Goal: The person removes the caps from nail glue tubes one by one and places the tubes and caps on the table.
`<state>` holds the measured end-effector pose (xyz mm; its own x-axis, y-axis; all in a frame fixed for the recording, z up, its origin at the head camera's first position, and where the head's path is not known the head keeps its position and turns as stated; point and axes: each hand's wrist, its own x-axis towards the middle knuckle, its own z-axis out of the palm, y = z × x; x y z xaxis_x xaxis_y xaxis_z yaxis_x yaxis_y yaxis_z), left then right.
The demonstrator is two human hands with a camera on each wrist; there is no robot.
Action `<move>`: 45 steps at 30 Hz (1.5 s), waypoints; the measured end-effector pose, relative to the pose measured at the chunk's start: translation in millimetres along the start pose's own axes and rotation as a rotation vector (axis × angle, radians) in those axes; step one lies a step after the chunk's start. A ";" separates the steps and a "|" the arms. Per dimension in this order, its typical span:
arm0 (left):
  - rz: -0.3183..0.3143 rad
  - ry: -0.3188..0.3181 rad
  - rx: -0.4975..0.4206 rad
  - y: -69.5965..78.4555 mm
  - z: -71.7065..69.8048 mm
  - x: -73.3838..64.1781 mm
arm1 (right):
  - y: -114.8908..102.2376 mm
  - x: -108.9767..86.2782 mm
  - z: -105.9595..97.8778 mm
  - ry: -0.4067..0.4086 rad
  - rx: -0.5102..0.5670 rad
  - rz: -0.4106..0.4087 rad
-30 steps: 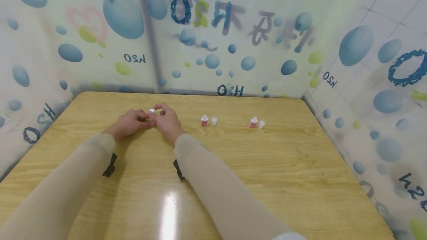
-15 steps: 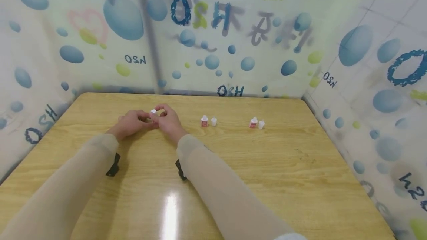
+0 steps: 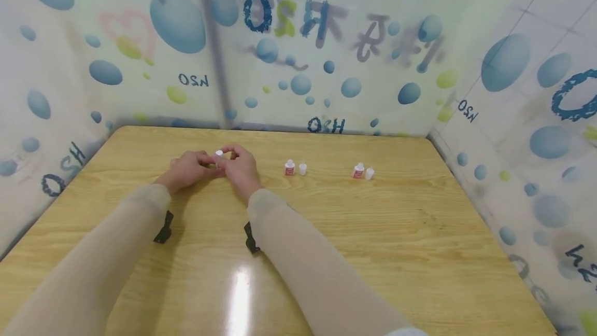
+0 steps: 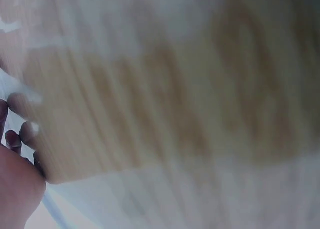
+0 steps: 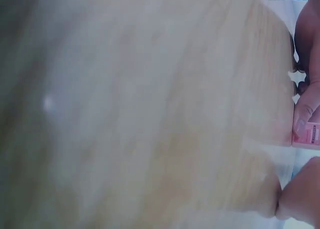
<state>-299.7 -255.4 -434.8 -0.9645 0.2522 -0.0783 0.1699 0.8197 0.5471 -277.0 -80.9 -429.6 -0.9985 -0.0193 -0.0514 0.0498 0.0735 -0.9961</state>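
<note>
In the head view my left hand [image 3: 190, 168] grips a small bottle, whose pink-labelled body is mostly hidden by fingers. My right hand [image 3: 242, 166] pinches the same bottle around its white top [image 3: 218, 153], thumb and index finger curled about it. The two hands meet at the left rear of the table. In the right wrist view the pink label [image 5: 313, 134] shows at the right edge, with a fingertip pressed against it. The left wrist view catches only part of a hand [image 4: 17, 184] and some fingertips at its left edge.
On the wooden table [image 3: 396, 253], a small red-labelled white bottle [image 3: 289, 168] stands right of my hands, beside a small white cup-like piece [image 3: 302, 169]. Farther right is a similar bottle [image 3: 358, 171] with another white piece [image 3: 369, 173]. A patterned wall covering [image 3: 298, 102] borders the table.
Both hands keep hold of the bottle and have shifted very slightly to the right. The right fingers sit a little differently around its top. The standing bottles have not moved.
</note>
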 end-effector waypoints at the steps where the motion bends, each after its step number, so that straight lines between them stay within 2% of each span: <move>1: 0.003 0.003 -0.002 0.9 -0.3 -0.4 | 0.5 0.4 0.5 0.008 -0.006 -0.021; 5: 0.014 0.013 -0.008 2.1 -1.1 -1.6 | -2.3 -1.3 1.3 0.032 -0.071 -0.093; 8: 0.018 0.019 -0.012 1.9 -2.1 -1.4 | -6.0 -2.8 1.3 0.043 -0.127 -0.110; 13: 0.021 0.015 -0.018 2.1 -3.5 -1.1 | -8.9 -3.2 2.1 0.032 -0.150 -0.115; 17: 0.025 0.005 -0.019 1.2 -5.3 -0.8 | -9.3 -0.4 2.0 0.007 -0.172 -0.131; 23: 0.034 -0.025 -0.047 -3.9 -3.0 4.3 | -2.6 10.0 -5.5 -0.083 -0.217 -0.205; 26: 0.023 -0.057 -0.070 -7.1 -0.7 5.5 | 0.2 12.9 -10.4 -0.128 -0.197 -0.180; 30: 0.002 -0.069 -0.076 -7.5 -0.6 3.7 | 0.1 12.4 -12.9 -0.154 -0.162 -0.129; 33: -0.013 -0.063 -0.069 -5.3 -1.2 2.4 | 0.4 11.3 -10.7 -0.131 -0.100 -0.101; 36: -0.026 -0.070 -0.060 -4.0 -1.0 2.6 | 1.7 10.6 -7.3 -0.075 -0.031 -0.064; 41: -0.041 -0.070 -0.050 -2.4 -1.7 4.7 | 3.7 11.4 -4.4 0.020 -0.012 -0.048; 45: -0.047 -0.070 -0.048 -0.1 -3.7 5.4 | 3.8 11.2 -4.7 0.048 -0.015 -0.054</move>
<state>-305.7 -256.0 -432.3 -0.9545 0.2508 -0.1615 0.1135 0.8060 0.5810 -288.1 -76.2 -433.7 -0.9997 0.0237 0.0059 -0.0038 0.0888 -0.9960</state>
